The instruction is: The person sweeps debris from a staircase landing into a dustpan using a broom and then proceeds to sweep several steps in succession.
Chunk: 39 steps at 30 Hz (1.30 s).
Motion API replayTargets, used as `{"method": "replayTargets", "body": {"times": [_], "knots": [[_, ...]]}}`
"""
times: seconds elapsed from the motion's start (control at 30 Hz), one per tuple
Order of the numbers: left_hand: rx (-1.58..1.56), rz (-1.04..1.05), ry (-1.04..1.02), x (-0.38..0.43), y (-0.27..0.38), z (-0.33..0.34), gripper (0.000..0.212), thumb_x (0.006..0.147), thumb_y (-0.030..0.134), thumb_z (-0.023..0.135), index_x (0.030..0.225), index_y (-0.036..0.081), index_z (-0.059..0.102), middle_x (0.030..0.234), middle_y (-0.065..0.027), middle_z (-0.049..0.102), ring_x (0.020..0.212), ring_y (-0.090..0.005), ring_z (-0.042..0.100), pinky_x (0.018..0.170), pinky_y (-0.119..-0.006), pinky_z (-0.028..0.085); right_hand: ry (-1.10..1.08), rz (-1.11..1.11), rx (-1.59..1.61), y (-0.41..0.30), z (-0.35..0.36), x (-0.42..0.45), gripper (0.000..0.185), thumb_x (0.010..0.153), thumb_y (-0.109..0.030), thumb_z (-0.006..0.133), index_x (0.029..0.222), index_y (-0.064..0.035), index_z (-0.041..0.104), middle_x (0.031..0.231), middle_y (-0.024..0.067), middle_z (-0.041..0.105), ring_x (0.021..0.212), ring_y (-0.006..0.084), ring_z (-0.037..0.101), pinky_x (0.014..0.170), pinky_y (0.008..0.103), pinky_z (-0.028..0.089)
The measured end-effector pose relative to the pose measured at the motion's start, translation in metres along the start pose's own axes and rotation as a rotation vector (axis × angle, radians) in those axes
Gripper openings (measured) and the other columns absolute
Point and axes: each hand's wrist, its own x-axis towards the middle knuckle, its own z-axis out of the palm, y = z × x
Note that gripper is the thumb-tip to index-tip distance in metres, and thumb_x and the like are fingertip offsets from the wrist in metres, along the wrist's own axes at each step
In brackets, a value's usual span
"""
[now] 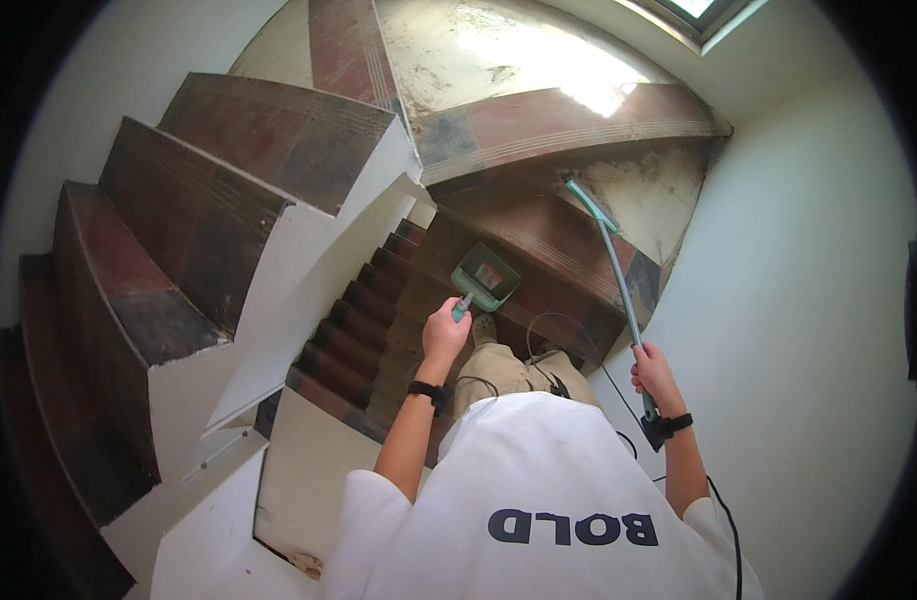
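Observation:
My left hand (445, 336) grips the short handle of a green-grey dustpan (503, 271). The pan has a label inside and sits over the stair treads in front of my feet. In my right hand (657, 375) is the grey pole of a long-handled sweeper (618, 262). Its narrow teal head (592, 206) lies against a stair tread (537, 214), near the dirty cream landing patch (638, 191). Whether that head carries bristles or a rubber blade is hard to tell. Both hands are apart, the dustpan to the left of the pole.
Curved red and black steps (225, 150) rise at the left beside a white stair side wall (278, 277). A lower flight (357, 322) drops away below it. A pale wall (788, 300) bounds the right. Thin cables (721, 510) hang by my arms.

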Motion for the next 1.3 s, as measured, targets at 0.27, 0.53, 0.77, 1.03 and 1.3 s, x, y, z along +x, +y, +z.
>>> {"method": "replayTargets", "body": {"times": [0.27, 0.53, 0.77, 1.03, 1.3], "knots": [[-0.039, -0.120, 0.100, -0.069, -0.028, -0.012, 0.027, 0.080, 0.026, 0.065, 0.102, 0.010, 0.064, 0.087, -0.0183, 0.066, 0.083, -0.0384, 0.062, 0.069, -0.043, 0.050, -0.107, -0.265, -0.397, -0.015, 0.004, 0.014, 0.021, 0.097, -0.024, 0.045, 0.098, -0.0048, 0.053, 0.057, -0.0002, 0.045, 0.042, 0.0095, 0.046, 0.037, 0.0248, 0.038], [-0.101, -0.286, 0.368, -0.148, -0.028, -0.010, 0.033, 0.083, 0.026, 0.064, 0.104, 0.002, 0.062, 0.090, -0.0185, 0.067, 0.085, -0.0349, 0.064, 0.073, -0.040, 0.050, -0.050, -0.735, -0.707, -0.008, 0.054, 0.096, 0.023, 0.096, -0.022, 0.047, 0.093, -0.0007, 0.054, 0.059, 0.0099, 0.055, 0.044, 0.0190, 0.054, 0.041, 0.0353, 0.042], [-0.099, -0.404, 0.506, -0.203, -0.030, -0.005, 0.034, 0.082, 0.026, 0.065, 0.105, 0.000, 0.063, 0.092, -0.0179, 0.067, 0.085, -0.0331, 0.065, 0.076, -0.039, 0.049, 0.020, -0.782, -0.863, 0.021, 0.044, 0.118, 0.017, 0.092, -0.018, 0.049, 0.092, -0.0013, 0.053, 0.080, 0.0262, 0.062, 0.077, 0.0465, 0.059, 0.068, 0.0543, 0.046], [-0.108, -0.429, 0.597, -0.231, -0.067, 0.009, 0.029, 0.082, 0.026, 0.065, 0.097, 0.001, 0.064, 0.090, -0.0169, 0.067, 0.084, -0.0350, 0.064, 0.074, -0.041, 0.049, 0.051, -0.738, -0.945, 0.049, -0.026, 0.131, 0.017, 0.092, -0.019, 0.050, 0.095, -0.0030, 0.051, 0.082, 0.0265, 0.062, 0.080, 0.0471, 0.058, 0.070, 0.0555, 0.045], [-0.149, -0.416, 0.537, -0.222, -0.086, -0.005, 0.031, 0.082, 0.026, 0.065, 0.098, -0.001, 0.063, 0.091, -0.0164, 0.068, 0.084, -0.0334, 0.064, 0.074, -0.039, 0.048, 0.132, -0.621, -1.023, 0.104, -0.099, 0.097, 0.018, 0.091, -0.020, 0.050, 0.102, -0.0052, 0.053, 0.081, 0.0223, 0.063, 0.079, 0.0432, 0.060, 0.068, 0.0537, 0.046]]}}
